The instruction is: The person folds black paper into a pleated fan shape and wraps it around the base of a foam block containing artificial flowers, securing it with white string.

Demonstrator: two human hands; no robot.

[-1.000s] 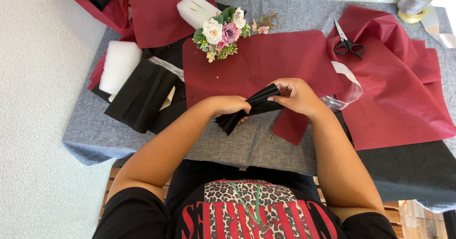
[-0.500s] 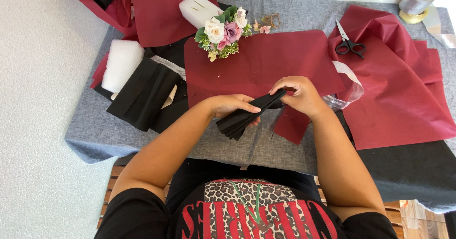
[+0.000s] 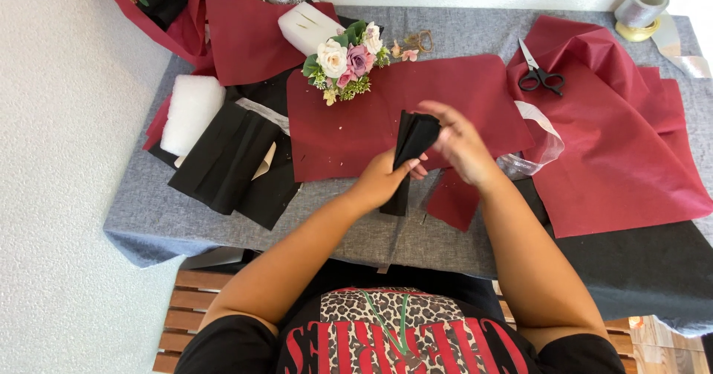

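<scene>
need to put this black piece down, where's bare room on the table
Bare grey cloth along the near edge, left of the left hand, below the black sheets. Crowded: flowers, foam, scissors, red paper.

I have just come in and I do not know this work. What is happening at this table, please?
A person sits at a grey-covered table and holds a folded black pleated paper upright between both hands. The left hand takes its lower part, and the right hand has its grip on the top. Dark red wrapping sheets lie under the hands. A small flower bunch, scissors, a ribbon roll and more black paper lie around.
</scene>
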